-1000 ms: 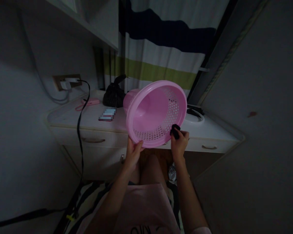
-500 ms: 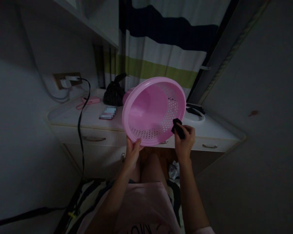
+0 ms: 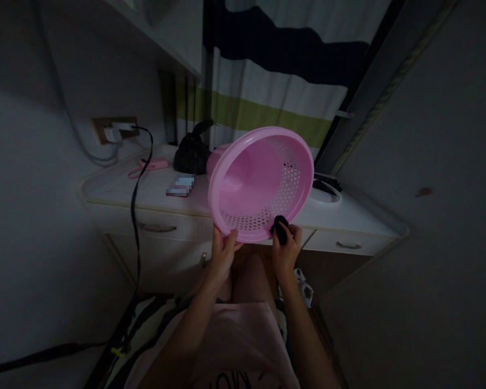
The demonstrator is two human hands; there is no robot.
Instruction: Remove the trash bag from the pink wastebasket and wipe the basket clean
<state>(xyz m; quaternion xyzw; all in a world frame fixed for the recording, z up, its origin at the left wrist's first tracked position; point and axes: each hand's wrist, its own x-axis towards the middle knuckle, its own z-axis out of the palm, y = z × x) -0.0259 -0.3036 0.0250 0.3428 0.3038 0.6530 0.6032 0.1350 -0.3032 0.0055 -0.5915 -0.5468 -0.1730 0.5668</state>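
A pink basket (image 3: 251,178) with rows of holes in its side is tipped so that its open mouth faces me, above the front edge of the white desk. My left hand (image 3: 223,251) grips the lower left of its rim, thumb on the near side. My right hand (image 3: 287,246) pinches a black cloth (image 3: 281,229) against the rim's lower right part. The inside of the basket shows nothing in it.
On the white desk (image 3: 360,221) stand a tied black bag (image 3: 191,154), a blurred flat object (image 3: 181,185) and a pink item (image 3: 156,163). A black cable (image 3: 134,216) hangs at the left. White plastic (image 3: 303,289) lies below.
My right hand has moved left and down along the basket's rim with the black cloth. My left hand keeps its grip on the rim, and the view has shifted slightly.
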